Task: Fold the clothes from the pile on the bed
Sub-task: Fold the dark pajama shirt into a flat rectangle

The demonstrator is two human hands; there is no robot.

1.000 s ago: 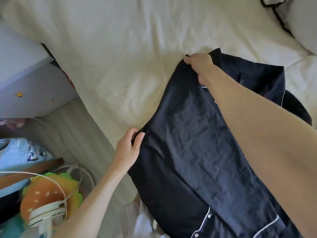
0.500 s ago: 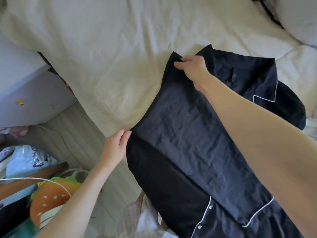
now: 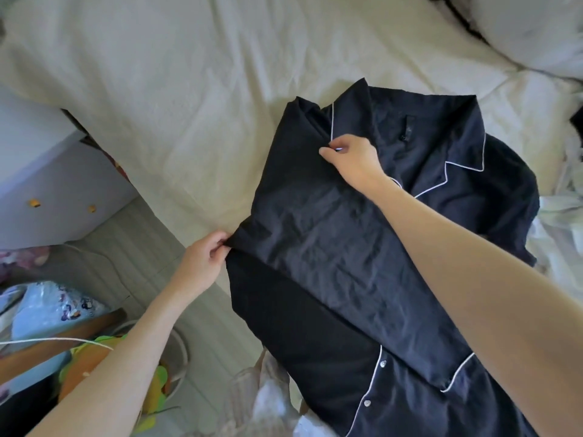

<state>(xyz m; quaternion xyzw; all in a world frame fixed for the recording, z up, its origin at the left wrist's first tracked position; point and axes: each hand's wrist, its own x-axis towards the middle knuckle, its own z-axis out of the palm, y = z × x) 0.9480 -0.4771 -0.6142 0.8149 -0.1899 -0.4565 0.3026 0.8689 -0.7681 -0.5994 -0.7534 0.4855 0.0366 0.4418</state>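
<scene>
A dark navy pyjama shirt (image 3: 331, 234) with white piping and buttons lies across the cream bed sheet (image 3: 189, 89), its lower part hanging over the bed's edge. One side panel is laid over the front. My right hand (image 3: 350, 159) pinches the folded fabric near the collar. My left hand (image 3: 202, 263) pinches the folded edge lower down, at the bed's edge. White clothes (image 3: 561, 231) lie bunched at the right.
A white pillow (image 3: 536, 29) sits at the top right. A pale cabinet (image 3: 47, 184) stands left of the bed on a light wood floor (image 3: 135, 247). A colourful soft toy and cords (image 3: 94, 357) lie on the floor at lower left.
Both hands have carried the shirt's side panel rightward over its front. The right hand has shifted from the shoulder edge to the collar, and the collar's piping now shows.
</scene>
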